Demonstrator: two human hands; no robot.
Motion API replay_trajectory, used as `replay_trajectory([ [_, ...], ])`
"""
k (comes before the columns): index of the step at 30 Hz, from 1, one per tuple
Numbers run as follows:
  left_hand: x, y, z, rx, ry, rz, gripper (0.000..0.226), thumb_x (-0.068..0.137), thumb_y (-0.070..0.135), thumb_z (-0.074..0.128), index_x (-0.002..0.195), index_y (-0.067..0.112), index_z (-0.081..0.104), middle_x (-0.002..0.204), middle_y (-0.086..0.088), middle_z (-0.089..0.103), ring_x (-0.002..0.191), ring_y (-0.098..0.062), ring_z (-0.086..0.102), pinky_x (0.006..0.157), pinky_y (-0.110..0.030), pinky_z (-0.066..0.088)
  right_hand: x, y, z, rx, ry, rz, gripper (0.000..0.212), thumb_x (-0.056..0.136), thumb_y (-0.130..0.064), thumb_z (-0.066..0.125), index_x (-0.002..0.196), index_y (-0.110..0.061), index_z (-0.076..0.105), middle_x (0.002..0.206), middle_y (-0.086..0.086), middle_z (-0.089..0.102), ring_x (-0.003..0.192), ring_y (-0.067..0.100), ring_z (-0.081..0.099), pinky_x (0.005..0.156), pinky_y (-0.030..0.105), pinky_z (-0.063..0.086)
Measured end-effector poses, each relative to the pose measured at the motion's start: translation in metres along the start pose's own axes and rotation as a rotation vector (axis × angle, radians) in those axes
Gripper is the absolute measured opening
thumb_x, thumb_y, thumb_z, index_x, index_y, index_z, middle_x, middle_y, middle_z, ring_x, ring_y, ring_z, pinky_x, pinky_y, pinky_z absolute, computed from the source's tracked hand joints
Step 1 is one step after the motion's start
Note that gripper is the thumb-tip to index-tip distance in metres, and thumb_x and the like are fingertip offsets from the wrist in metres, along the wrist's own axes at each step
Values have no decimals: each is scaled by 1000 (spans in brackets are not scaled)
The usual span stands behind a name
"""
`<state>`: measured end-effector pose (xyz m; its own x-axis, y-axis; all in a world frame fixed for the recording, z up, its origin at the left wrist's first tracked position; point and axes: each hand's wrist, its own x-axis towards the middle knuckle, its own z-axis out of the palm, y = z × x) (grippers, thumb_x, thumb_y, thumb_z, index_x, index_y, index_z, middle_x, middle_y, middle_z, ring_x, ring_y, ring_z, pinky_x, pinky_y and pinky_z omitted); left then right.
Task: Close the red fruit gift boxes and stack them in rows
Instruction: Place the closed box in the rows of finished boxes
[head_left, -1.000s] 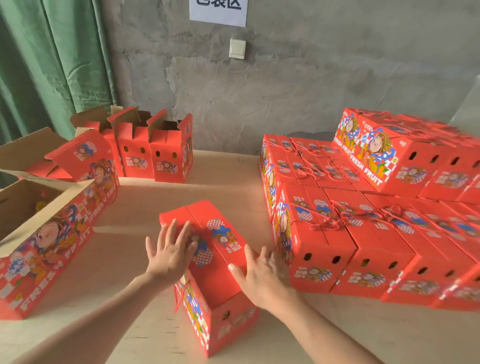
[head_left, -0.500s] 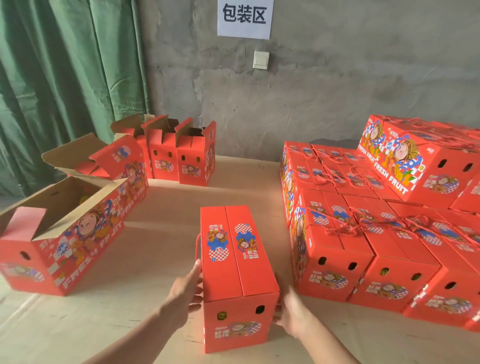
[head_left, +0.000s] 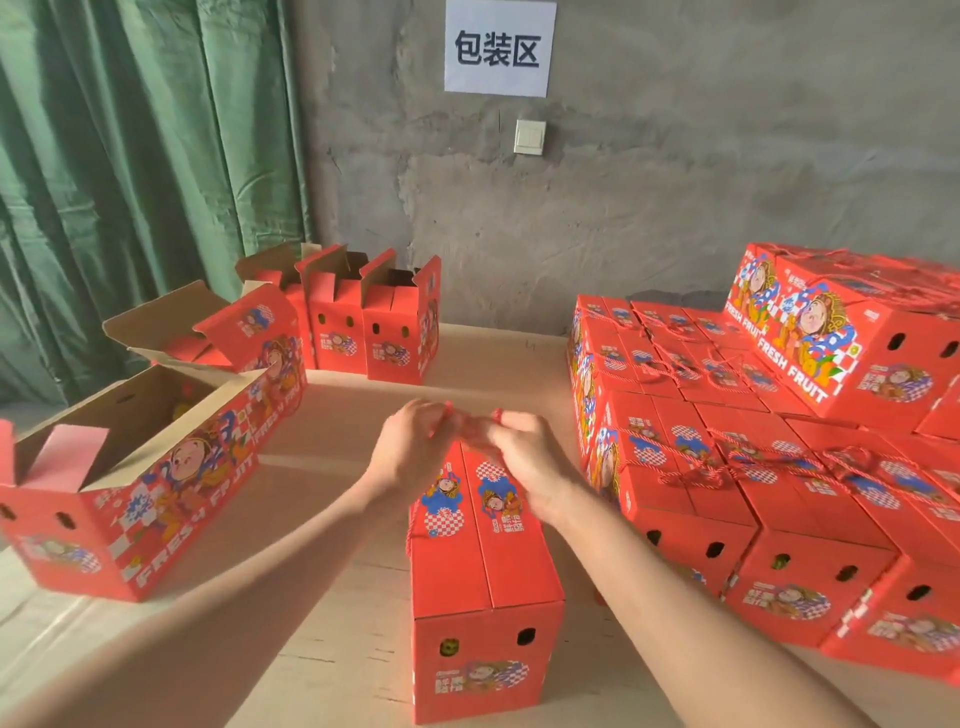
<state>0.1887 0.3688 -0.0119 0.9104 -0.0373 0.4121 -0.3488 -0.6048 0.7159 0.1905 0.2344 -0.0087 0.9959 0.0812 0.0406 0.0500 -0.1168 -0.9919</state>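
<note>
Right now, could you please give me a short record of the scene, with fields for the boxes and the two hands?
Centre box: closed, standing on the table
Left hand: above the box's far end, fingers curled, seemingly pinching the red cord; blurred
Right hand: next to the left hand, same pose
Open boxes: at left, flaps up
Closed stack: rows at right, second layer begun

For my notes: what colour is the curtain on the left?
Green. The curtain shows best in the head view.
</note>
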Motion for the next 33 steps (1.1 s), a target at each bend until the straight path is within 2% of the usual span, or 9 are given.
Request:
replay_trajectory([
  [4, -2, 7, -1, 103, 60, 125, 50, 92, 37, 39, 71, 3, 67, 76, -9, 63, 73, -24, 56, 70, -31, 41, -14, -1, 15, 157, -259, 166, 19, 86, 6, 42, 86, 5, 61, 70, 13, 60, 68, 24, 58, 76, 32, 48],
  [8, -21, -37, 10, -87, 75, -277, 29, 95, 20, 42, 84, 14, 68, 88, -4, 67, 86, -24, 61, 68, -26, 39, -8, -17, 1, 500, -118, 343, 26, 94, -6, 38, 78, -1, 57, 40, -1, 45, 37, 15, 48, 57, 28, 44],
  [11, -53, -69, 34, 45, -89, -227, 28, 94, 0, 43, 108, 5, 67, 119, -8, 62, 113, -23, 55, 90, -21, 38, 1, -35, 3, 350, -43, 336, 28, 95, -11, 40, 69, -9, 51, 38, -4, 44, 42, 15, 48, 57, 28, 37],
  [13, -62, -74, 39, 0, -42, -182, 28, 95, -2, 42, 106, 2, 68, 124, -6, 60, 119, -20, 51, 95, -16, 33, 6, -46, 9, 221, -22, 290, 29, 94, -15, 43, 64, -15, 46, 40, -6, 49, 52, 15, 53, 57, 27, 34],
  [19, -61, -68, 33, -81, 127, -137, 31, 96, -1, 41, 104, 7, 70, 114, -1, 65, 103, -9, 55, 89, -13, 36, 13, -58, 18, 140, -62, 214, 31, 90, -23, 52, 61, -18, 44, 48, -6, 55, 56, 15, 58, 59, 27, 35],
  [24, -49, -64, 29, -176, 215, -116, 41, 96, -1, 42, 83, 30, 66, 99, 17, 65, 94, -5, 59, 80, -9, 37, 22, -71, 16, 125, -117, 135, 35, 89, -25, 56, 57, -19, 42, 49, -4, 48, 49, 13, 54, 56, 27, 33],
  [28, -28, -69, 42, -141, 144, -114, 33, 100, 11, 38, 101, 17, 71, 102, 11, 65, 97, -10, 59, 77, -11, 36, 35, -77, 11, 90, -50, 144, 35, 89, -26, 56, 58, -18, 41, 50, -3, 45, 50, 13, 51, 54, 25, 34],
  [30, -11, -71, 50, -159, 29, -76, 33, 102, 19, 35, 118, 17, 64, 116, 9, 62, 112, -12, 56, 85, -8, 33, 42, -80, 2, 59, 15, 151, 34, 89, -27, 56, 59, -19, 41, 49, -5, 47, 52, 13, 52, 55, 25, 34],
  [33, 12, -77, 64, -303, -252, -110, 49, 100, 23, 42, 146, 13, 30, 156, -3, 19, 142, -16, 24, 107, -14, 19, 53, -83, -17, 32, 113, 150, 32, 89, -27, 55, 61, -19, 43, 45, -7, 50, 54, 13, 53, 58, 26, 32],
])
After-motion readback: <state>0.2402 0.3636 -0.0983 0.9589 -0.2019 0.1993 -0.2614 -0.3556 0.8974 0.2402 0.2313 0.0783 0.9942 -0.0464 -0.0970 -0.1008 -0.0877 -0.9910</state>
